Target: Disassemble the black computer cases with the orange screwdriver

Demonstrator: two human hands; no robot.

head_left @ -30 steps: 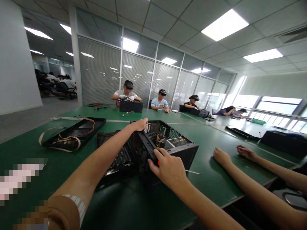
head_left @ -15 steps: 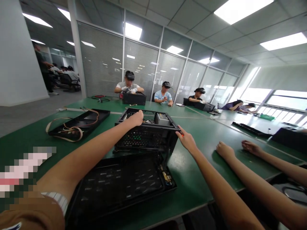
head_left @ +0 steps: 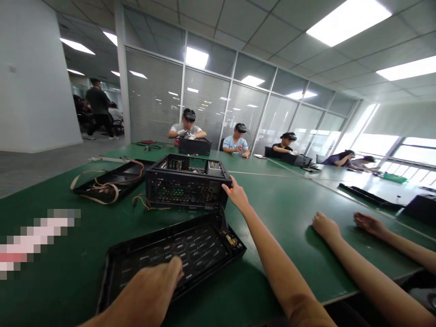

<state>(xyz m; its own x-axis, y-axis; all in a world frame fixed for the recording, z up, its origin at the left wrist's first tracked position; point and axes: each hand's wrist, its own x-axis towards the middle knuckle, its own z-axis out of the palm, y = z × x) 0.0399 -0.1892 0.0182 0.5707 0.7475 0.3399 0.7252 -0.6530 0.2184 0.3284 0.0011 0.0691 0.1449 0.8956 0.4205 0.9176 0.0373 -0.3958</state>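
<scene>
An open black computer case stands on the green table, with wires and perforated metal inside. My right hand grips its right edge, fingers partly hidden behind the corner, and a small orange spot shows at the fingers. My left hand is closed above a black front panel that lies flat nearer me. What those fingers hold, if anything, is hidden. Loose coloured wires come out at the case's lower left.
A black side cover with a flat cable and wires on it lies at the left. At the right rest another person's hands. Across the table, people work on other computer cases. The table's front edge runs along the lower right.
My left hand has left the top of the case and come back toward me, over the panel. The case has shifted left, with my right hand still on its edge.
</scene>
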